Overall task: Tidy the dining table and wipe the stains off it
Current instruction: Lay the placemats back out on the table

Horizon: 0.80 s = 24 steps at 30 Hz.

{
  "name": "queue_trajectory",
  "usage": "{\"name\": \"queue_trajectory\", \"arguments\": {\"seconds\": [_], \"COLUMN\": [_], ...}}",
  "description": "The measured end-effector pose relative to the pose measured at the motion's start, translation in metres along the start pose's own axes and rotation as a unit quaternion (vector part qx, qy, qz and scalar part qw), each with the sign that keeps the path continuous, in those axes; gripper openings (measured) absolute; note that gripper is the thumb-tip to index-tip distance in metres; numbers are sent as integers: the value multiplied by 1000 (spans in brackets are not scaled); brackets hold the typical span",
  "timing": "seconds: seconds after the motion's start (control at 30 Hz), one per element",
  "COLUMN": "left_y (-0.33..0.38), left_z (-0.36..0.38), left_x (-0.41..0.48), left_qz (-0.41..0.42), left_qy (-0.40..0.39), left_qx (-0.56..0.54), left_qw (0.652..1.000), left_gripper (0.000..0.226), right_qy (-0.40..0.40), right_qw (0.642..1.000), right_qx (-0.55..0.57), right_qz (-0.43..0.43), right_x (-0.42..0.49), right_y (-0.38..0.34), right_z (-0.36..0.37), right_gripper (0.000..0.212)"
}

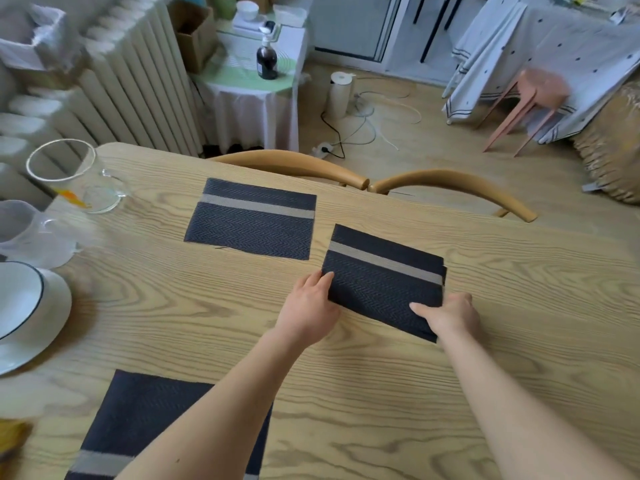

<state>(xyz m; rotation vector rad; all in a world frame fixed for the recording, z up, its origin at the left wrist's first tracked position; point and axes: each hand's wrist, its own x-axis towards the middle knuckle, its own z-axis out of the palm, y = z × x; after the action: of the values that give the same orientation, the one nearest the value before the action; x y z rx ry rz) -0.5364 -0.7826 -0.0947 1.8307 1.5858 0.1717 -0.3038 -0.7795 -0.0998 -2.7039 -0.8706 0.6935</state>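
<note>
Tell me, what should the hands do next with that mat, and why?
Probably lift the held mat and lay it on the flat mat to its left, making one pile. The left hand and right hand both hold its near edge, it sits crooked, and a third mat still lies spread out nearer.

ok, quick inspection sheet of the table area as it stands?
Surface: pale wooden table; no stain that I can make out.
Job's things: three dark striped mats. The far placemat and near placemat lie flat; the held placemat sits skewed.
Clutter: glass jug, frosted jug and white bowl on a plate, all at the left end.
Hands: left hand grips the held placemat's left edge; right hand pinches its near right corner.
Cables: black and white cables loose on the floor by a power strip.
Surroundings: two chairs tucked in, radiator, pink stool.
</note>
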Motion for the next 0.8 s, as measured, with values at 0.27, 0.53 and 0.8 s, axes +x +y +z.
{"name": "queue_trajectory", "arguments": {"seconds": [0.27,0.53,0.8], "left_y": [19,67,134], "left_z": [10,27,70], "left_x": [-3,-31,-61], "left_qz": [-174,-181,-151], "left_qy": [125,180,50], "left_qx": [-159,-88,-175], "left_qw": [964,963,972], "left_gripper": [60,12,21], "right_qy": [-62,-59,7], "right_qw": [996,986,988], "right_qx": [-15,80,75], "right_qz": [-61,-130,-136], "right_x": [5,4,23], "right_y": [18,57,121], "right_z": [-14,-53,-129], "right_gripper": [32,14,57]}}
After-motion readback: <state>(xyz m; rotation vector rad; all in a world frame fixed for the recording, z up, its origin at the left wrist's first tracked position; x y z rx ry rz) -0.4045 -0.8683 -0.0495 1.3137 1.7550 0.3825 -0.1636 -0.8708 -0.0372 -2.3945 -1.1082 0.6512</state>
